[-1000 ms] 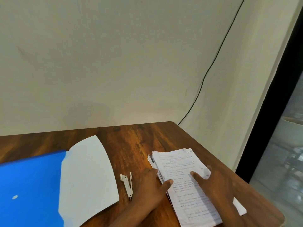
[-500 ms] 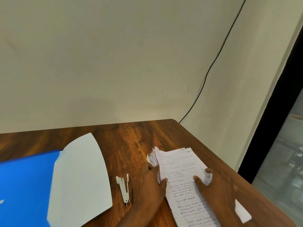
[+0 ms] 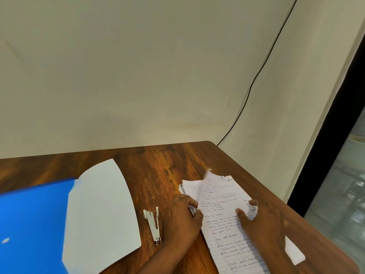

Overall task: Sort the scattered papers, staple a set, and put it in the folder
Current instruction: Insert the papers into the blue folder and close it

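Note:
A stack of handwritten lined papers lies at the right of the wooden table. My left hand presses against the stack's left edge, fingertips under the top sheets. My right hand lies flat on the top sheet, fingers spread. The top sheet's far left corner is lifted and blurred. A white stapler lies on the table just left of my left hand. An open blue folder with a white inner flap lies at the left.
The table stands in a corner against a cream wall, with a black cable running down behind its far right corner. The table's right edge is close to the papers. A dark door frame stands at the right.
The top sheet's far corner has lifted off the stack. My left fingers have slid further in at the stack's edge. The view has shifted slightly.

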